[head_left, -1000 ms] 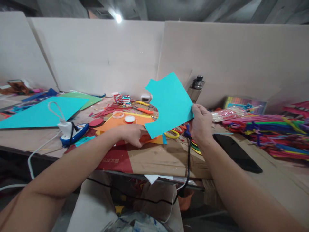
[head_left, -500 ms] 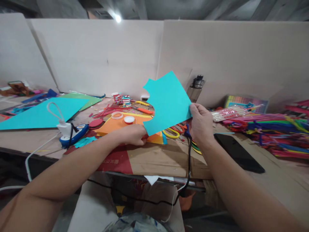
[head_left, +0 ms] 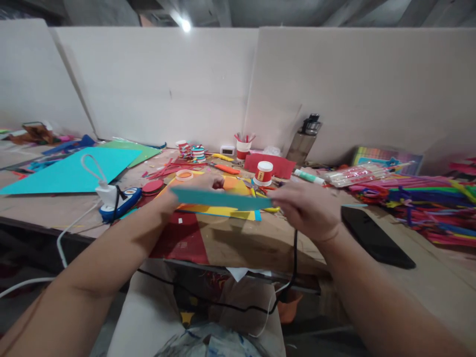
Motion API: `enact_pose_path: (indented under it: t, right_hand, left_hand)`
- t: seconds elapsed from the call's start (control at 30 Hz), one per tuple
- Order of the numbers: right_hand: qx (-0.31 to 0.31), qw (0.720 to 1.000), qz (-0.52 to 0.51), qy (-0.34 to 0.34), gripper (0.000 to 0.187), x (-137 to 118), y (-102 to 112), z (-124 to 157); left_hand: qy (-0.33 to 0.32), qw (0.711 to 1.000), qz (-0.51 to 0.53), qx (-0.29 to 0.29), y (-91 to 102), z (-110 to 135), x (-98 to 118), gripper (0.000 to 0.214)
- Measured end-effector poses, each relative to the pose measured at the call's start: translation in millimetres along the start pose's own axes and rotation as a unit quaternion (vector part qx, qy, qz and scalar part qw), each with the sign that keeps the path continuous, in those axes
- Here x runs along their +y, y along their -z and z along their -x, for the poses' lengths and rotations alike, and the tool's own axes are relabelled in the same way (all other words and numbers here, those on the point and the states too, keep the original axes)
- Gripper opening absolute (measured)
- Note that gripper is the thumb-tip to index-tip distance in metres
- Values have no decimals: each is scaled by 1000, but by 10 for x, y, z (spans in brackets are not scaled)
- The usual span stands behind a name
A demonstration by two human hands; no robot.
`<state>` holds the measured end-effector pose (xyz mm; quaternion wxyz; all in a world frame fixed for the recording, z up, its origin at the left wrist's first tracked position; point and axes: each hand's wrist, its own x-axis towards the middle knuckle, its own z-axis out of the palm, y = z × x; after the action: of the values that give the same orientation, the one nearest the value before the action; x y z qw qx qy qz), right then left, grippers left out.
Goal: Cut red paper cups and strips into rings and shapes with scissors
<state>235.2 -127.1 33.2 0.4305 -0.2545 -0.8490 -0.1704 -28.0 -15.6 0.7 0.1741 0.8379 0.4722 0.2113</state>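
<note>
Both my hands hold a turquoise sheet of paper point(head_left: 221, 198), now tipped almost flat so I see it nearly edge-on above the table. My left hand point(head_left: 203, 184) grips its left end, fingers closed. My right hand point(head_left: 307, 210) grips its right end and is blurred by motion. Under the sheet lie orange and yellow paper pieces point(head_left: 230, 187) on the cardboard-covered table point(head_left: 238, 243).
A white charger on a blue power strip point(head_left: 117, 203) sits left, beside a big turquoise sheet point(head_left: 70, 171). A small red-and-white cup point(head_left: 263, 173), red paper point(head_left: 269, 163), a bottle point(head_left: 303, 139) stand behind. A black phone point(head_left: 375, 238) and coloured pipe cleaners point(head_left: 420, 203) lie right.
The turquoise sheet was held upright, facing me; it has been tipped down to nearly flat and lowered. The cup and red paper behind it have come into sight.
</note>
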Motion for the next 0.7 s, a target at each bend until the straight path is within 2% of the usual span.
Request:
enact_pose_path:
  t: [0.1,0.17,0.23,0.33,0.47,0.57,0.7]
  right_hand:
    - [-125,979,-2,159,23,-73,-78,14]
    - [-164,961,7,223,23,-102,-160,12]
    - [-183,950,23,250,24,-134,-246,9]
    - [-207,946,30,249,25,-187,-359,21]
    - [-243,946,-12,216,19,-242,-452,67]
    - [-282,938,-43,195,24,-285,-472,85]
    - [-326,927,-37,185,15,-347,-464,59]
  left_hand:
    - [-83,994,39,-67,17,-60,-87,15]
    - [-106,989,56,-85,28,-80,-117,16]
    - [-103,989,60,-88,34,-86,-131,17]
    - [-104,989,61,-86,28,-90,-144,18]
    - [-121,985,63,-106,14,-79,-143,16]
    - [-129,981,52,-138,34,-29,-92,16]
    - [-128,967,53,-213,106,40,-11,29]
